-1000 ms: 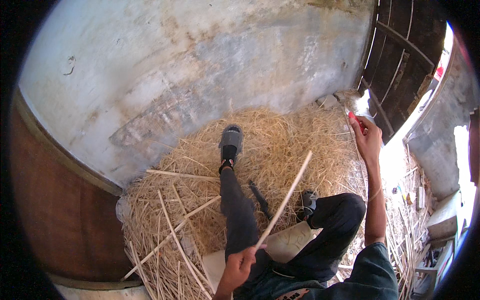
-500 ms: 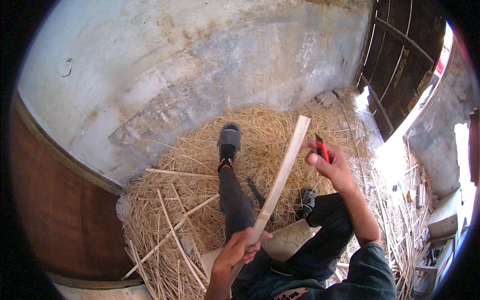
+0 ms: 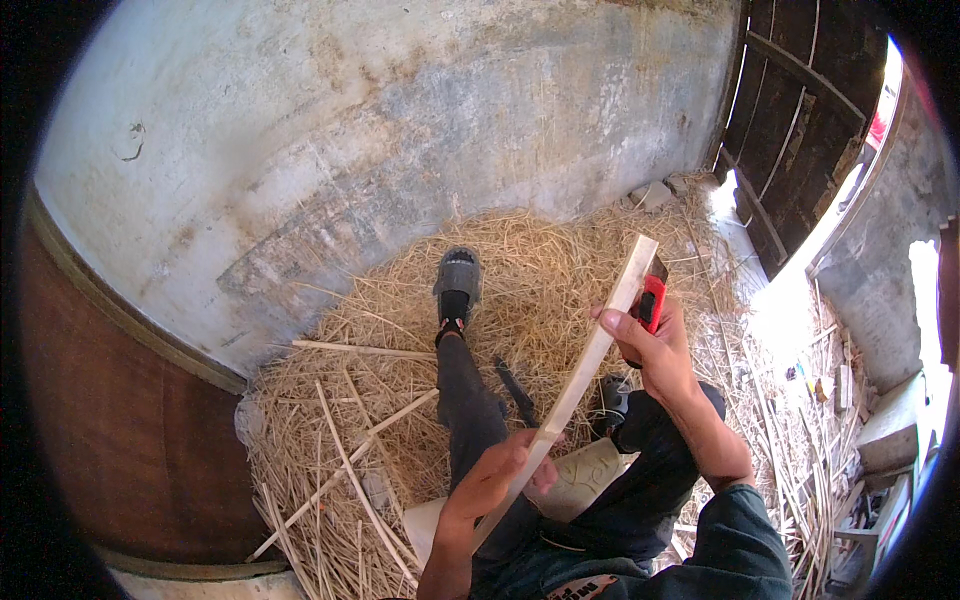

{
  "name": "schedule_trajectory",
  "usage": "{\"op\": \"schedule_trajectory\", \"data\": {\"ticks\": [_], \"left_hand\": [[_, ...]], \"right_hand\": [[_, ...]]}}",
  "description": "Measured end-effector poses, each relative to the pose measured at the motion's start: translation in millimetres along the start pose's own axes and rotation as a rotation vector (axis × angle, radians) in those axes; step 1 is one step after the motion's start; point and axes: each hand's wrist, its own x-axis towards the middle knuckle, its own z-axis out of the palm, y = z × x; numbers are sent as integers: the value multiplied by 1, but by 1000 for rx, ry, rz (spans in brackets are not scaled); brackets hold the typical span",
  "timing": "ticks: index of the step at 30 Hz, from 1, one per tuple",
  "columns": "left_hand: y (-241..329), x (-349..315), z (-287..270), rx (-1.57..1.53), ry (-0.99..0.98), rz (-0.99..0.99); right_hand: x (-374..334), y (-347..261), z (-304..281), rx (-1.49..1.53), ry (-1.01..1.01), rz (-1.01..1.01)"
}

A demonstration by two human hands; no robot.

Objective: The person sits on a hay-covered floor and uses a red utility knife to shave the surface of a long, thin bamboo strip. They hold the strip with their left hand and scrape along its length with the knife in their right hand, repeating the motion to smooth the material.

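Note:
A long pale bamboo strip [image 3: 585, 372] slants up and away from my lap. Its lower part is gripped by my left hand [image 3: 492, 478], whose fingers curl around it over my thighs. My right hand [image 3: 662, 362] is closed on a red and black utility knife [image 3: 652, 300]. The right thumb presses on the strip below its far end. The knife's dark blade lies beside the strip's right edge near that end; whether it bites into the strip I cannot tell.
Straw-like shavings [image 3: 530, 250] cover the floor around my feet. Several thin strips [image 3: 345, 465] lie at the left. A dark tool [image 3: 515, 390] rests between my legs. A stained wall [image 3: 420, 150] rises ahead, with a dark plank door [image 3: 795, 120] at the right.
My right hand has come in to the strip with the knife, and its thumb now rests on it. The strip's far end has shifted right, and my left hand has moved up and right.

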Motion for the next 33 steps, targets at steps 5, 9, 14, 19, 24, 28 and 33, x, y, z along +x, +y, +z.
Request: {"op": "schedule_trajectory", "data": {"ticks": [5, 9, 14, 19, 24, 28, 33], "left_hand": [[12, 6, 24, 96, 267, -55], [29, 7, 35, 73, 297, -53], [24, 4, 37, 114, 302, 15], [30, 3, 40, 156, 323, 45], [34, 0, 35, 14, 249, -68], [37, 0, 28, 44, 99, -132], [29, -2, 21, 117, 193, -54]], "right_hand": [[-2, -1, 1, -18, -22, -9], [1, -4, -6, 29, -105, -8], [1, 1, -16, 56, -144, -4], [-3, -2, -15, 78, -126, -9], [-1, -1, -16, 155, -80, -19], [-2, -1, -19, 182, -105, -51], [-6, -7, -15, 6, -25, -120]]}}
